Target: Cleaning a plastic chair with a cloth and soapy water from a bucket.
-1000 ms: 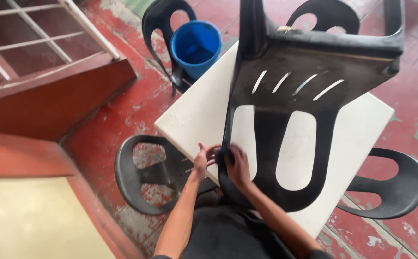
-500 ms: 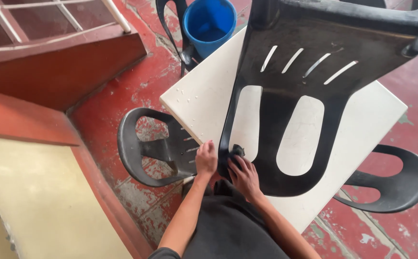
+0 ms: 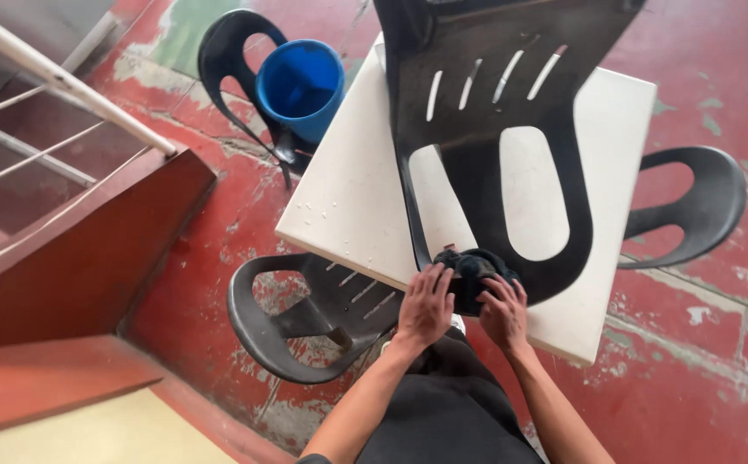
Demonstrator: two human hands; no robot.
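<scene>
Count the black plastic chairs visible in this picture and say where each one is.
4: one upturned chair lying on the white table, one at its near-left edge, one at its right, one behind the blue bucket. Others may be out of frame.

Four chairs, one table, one bucket
</scene>
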